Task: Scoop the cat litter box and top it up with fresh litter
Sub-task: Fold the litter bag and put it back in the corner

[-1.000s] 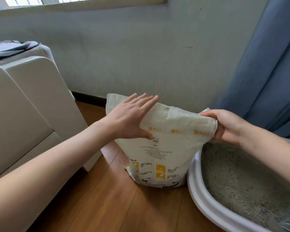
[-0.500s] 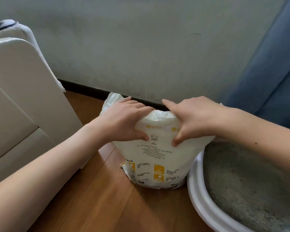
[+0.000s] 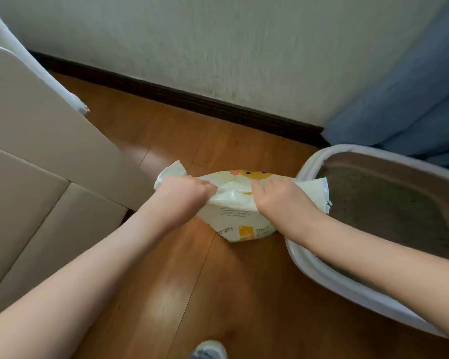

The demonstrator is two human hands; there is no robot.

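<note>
A cream litter bag (image 3: 233,218) with yellow print stands on the wood floor, just left of the litter box. My left hand (image 3: 182,195) grips the left part of the bag's top. My right hand (image 3: 278,198) grips the top toward the right, fingers curled into the plastic. The bag's top is crumpled between both hands, and one corner sticks out over the box rim. The white litter box (image 3: 319,270) at the right holds grey litter (image 3: 389,208). My right forearm crosses the box's near rim.
A beige cabinet or furniture piece (image 3: 36,161) fills the left side. The wall with a dark baseboard (image 3: 192,99) runs behind the bag. A blue curtain (image 3: 412,99) hangs at the right, behind the box. A grey shoe tip (image 3: 210,349) shows at the bottom edge.
The view has tilted down over the bag. My hands have moved closer together on the bag's top and now clutch it, crumpling the plastic between them.
</note>
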